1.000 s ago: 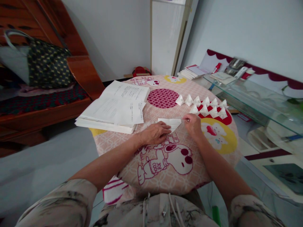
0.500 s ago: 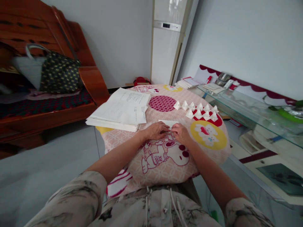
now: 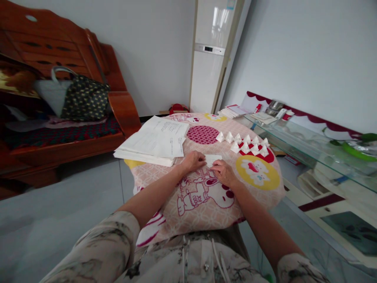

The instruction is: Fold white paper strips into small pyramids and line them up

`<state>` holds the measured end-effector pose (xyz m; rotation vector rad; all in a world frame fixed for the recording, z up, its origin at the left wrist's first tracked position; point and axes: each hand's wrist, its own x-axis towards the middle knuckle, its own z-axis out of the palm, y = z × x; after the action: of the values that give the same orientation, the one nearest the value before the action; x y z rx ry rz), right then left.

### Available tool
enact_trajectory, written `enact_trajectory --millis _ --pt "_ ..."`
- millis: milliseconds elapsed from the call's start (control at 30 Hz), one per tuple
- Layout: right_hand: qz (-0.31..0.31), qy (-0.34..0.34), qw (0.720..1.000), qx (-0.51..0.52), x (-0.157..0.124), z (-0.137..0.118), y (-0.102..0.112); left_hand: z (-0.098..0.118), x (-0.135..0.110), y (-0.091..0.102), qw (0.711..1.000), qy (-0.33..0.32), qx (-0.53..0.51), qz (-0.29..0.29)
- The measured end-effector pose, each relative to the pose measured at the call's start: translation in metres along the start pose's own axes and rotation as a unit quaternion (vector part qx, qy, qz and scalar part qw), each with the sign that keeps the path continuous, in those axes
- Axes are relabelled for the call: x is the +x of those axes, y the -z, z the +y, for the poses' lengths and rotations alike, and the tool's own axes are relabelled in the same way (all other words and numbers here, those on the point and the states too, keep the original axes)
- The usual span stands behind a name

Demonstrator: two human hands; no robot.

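Note:
A small white piece of paper lies on the cloth-covered round table, between my two hands. My left hand is closed at the paper's left end, with its fingers curled in. At the paper's near right edge, my right hand pinches with fingers and thumb together. My fingers cover parts of the paper, so its folds cannot be made out. Beyond my right hand, several folded white paper pieces with pointed tops stand in two rows. To the left of my left hand lies a stack of printed sheets.
A glass-topped cabinet with small items runs along the right wall. Papers or booklets sit at the table's far right edge. On the left, a wooden bench holds a patterned bag. A tall white appliance stands behind.
My hands have drawn slightly apart, the right one coming a little nearer me, and more of the paper shows between them. The camera view has tilted up and shifted slightly left.

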<state>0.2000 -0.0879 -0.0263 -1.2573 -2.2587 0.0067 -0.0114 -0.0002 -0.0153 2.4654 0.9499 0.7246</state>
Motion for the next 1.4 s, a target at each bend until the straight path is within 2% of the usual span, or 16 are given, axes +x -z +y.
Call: enact_trajectory --millis 133,367,500,700,867,1133,1400 --pt "-0.005 -0.007 1.0 0.007 0.0 -0.001 0.001 -0.006 0.009 0.002 0.997 0.076 -0.005 0.03" --pt "0.013 -0.011 1.0 0.013 -0.001 0.002 -0.005 -0.011 0.024 0.005 0.993 0.111 0.01 0.039" --pt "0.017 -0.023 0.999 0.025 0.005 0.007 -0.008 -0.004 0.027 -0.001 0.994 0.081 0.068 0.009" --pt "-0.009 -0.068 0.997 0.04 0.025 0.018 -0.006 -0.002 0.024 -0.002 0.993 0.044 0.109 -0.03" --pt "0.032 -0.114 0.992 0.045 0.027 0.033 -0.01 0.0 0.022 0.001 0.989 0.02 0.141 -0.047" --pt "-0.009 -0.109 0.992 0.07 0.027 0.038 -0.002 -0.001 0.025 -0.002 0.987 0.024 0.155 -0.038" --pt "-0.004 -0.137 0.987 0.082 0.03 0.032 0.003 0.005 0.022 0.0 0.988 0.005 0.156 -0.02"
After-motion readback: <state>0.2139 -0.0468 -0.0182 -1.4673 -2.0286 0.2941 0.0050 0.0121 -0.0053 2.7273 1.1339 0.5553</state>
